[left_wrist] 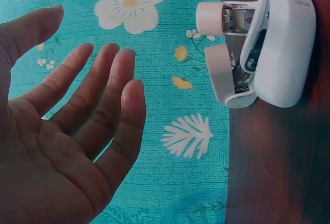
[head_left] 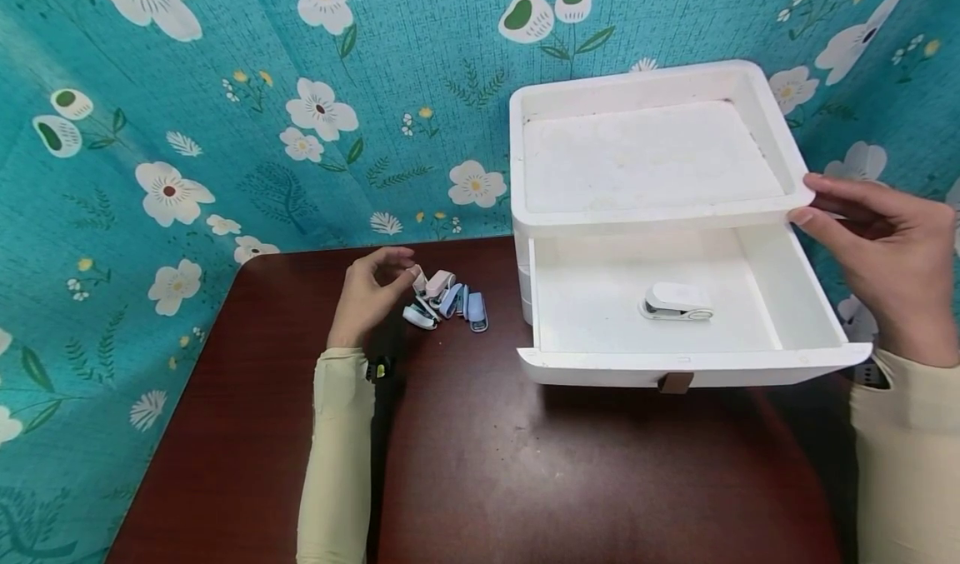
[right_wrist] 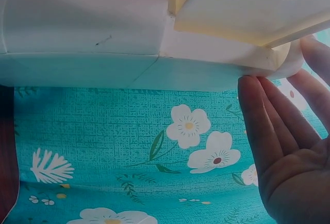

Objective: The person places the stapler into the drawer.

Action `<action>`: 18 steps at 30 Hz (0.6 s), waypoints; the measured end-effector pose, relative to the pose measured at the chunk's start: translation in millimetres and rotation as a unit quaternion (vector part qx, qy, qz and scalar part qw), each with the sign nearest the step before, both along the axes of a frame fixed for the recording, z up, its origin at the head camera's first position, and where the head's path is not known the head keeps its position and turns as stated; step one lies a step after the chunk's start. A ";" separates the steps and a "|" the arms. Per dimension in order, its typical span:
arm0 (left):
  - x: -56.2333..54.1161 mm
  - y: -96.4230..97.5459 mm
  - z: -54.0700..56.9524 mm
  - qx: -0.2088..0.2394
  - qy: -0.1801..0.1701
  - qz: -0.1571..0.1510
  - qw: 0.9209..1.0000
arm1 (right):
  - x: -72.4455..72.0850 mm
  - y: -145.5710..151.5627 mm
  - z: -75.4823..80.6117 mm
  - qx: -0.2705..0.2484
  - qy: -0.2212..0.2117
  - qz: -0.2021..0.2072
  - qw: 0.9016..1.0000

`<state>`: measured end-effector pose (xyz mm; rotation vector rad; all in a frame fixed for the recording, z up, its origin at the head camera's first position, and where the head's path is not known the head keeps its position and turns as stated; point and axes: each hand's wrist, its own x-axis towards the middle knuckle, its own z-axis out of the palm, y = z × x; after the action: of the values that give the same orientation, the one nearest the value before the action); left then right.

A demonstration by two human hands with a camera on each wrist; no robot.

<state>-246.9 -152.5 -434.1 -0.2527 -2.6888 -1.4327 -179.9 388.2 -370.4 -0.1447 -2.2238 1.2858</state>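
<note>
My left hand (head_left: 367, 291) hovers beside a small heap of mini staplers, fingers spread and apart from them in the left wrist view. In that heap are a white stapler (left_wrist: 290, 48), a pink stapler (left_wrist: 219, 74) and blue ones, among them a blue stapler (head_left: 477, 309) at the right end. With thumb and fingertips my right hand (head_left: 903, 252) grips the front right corner of a white drawer unit (head_left: 637, 221). Its top drawer (head_left: 585, 306) is pulled out, and a single white stapler (head_left: 684, 297) lies inside.
A dark red-brown wooden table (head_left: 480, 464) carries everything. Behind it hangs a teal flowered curtain (head_left: 420, 64). The drawer's front, with a brown pull tab (head_left: 676, 382), juts out over the table. A shallow recessed tray (head_left: 645, 156) forms the unit's top.
</note>
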 end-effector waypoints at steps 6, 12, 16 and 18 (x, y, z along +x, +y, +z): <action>-3.6 -1.9 -8.0 -0.003 0.001 0.007 1.000 | 0.1 -0.6 -0.6 0.010 0.008 0.003 1.000; -6.5 -1.7 -14.2 -0.007 -0.006 0.012 1.000 | -0.3 0.3 -1.2 0.013 0.006 0.000 1.000; -7.6 -0.3 -16.3 -0.002 -0.012 0.006 1.000 | -0.6 0.9 -1.6 0.015 0.007 -0.002 1.000; -8.2 0.4 -17.2 -0.002 -0.014 0.005 1.000 | -0.8 0.8 -1.6 0.015 0.008 0.000 1.000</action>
<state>-255.0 -152.1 -451.2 -0.2193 -2.7117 -1.4388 -180.7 389.1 -372.0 -0.1238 -2.2286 1.2491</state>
